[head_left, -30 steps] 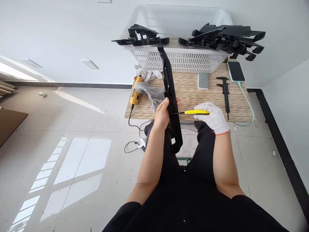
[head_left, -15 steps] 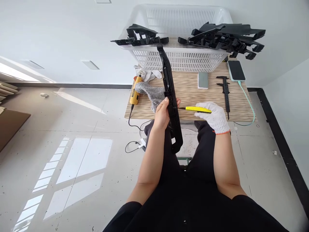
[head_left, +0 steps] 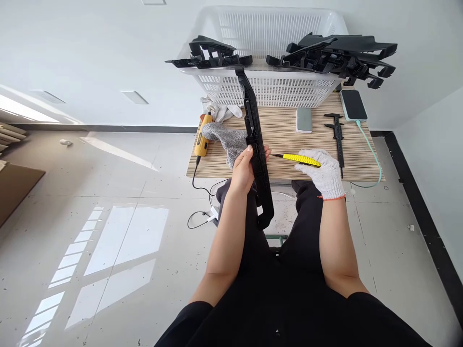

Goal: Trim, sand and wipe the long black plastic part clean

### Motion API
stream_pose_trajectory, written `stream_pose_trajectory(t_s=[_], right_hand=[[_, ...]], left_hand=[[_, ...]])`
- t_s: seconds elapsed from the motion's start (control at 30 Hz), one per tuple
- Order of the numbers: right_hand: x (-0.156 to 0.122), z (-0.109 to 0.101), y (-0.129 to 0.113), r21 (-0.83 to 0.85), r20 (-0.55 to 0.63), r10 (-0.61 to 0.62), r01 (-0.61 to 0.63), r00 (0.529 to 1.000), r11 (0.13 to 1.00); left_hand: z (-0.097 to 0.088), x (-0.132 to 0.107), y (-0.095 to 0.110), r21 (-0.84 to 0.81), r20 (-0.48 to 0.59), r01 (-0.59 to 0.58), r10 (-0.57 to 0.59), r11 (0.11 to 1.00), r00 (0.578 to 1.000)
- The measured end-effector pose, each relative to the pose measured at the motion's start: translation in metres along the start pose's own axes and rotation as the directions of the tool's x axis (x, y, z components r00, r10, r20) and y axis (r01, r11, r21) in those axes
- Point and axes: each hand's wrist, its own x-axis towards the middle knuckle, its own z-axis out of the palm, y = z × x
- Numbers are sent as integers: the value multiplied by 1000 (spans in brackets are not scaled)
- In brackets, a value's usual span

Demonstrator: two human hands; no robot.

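My bare left hand (head_left: 243, 168) is closed around the middle of a long black plastic trim piece (head_left: 252, 115), held lengthwise over the near table edge and my legs. Some of its fingertips show past the piece's right side. In a white knit glove with an orange cuff, my right hand (head_left: 324, 174) grips a yellow-handled utility knife (head_left: 301, 159). The dark, thin tip points left at the trim piece, a short gap away from my left fingertips. Beneath the piece on the left lies a grey cloth or glove (head_left: 226, 140), partly hidden.
A white plastic basket (head_left: 267, 89) stands at the back of the table, with black plastic parts (head_left: 325, 55) across its rim. A yellow corded power tool (head_left: 203, 136) lies left. On the right are a grey block (head_left: 304, 120), a black caliper (head_left: 338, 140) and a phone (head_left: 353, 105) on a cable.
My right hand and the knife have shifted slightly right and up, with the knife now a little more tilted. My left hand and the trim piece look unmoved.
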Motion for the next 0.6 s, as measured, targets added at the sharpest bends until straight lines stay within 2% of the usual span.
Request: stream_pose_trajectory(t_s=[0.1,0.2,0.33,0.43,0.53,0.6], right_hand=[[0,1,1,-2,76,16,-16,997,1000],[-1,1,1,3,-15,44,-44,999,999],[0,1,2,0,85,30,-31,996,1000],[0,1,2,2,-6,37,-37,999,999],[0,1,1,-7,80,16,-15,997,1000],[0,2,1,-8,40,20,-19,999,1000]], left_hand=[[0,0,0,4,1,-3,3,1000,1000],[1,-1,0,12,-2,-2,2,1000,1000],[1,-1,0,3,11,-2,2,1000,1000],[1,0,-1,-3,4,5,-5,1000,1000],[1,0,-1,-7,-3,17,-17,1000,1000],[1,0,-1,-3,-2,10,-10,1000,1000]])
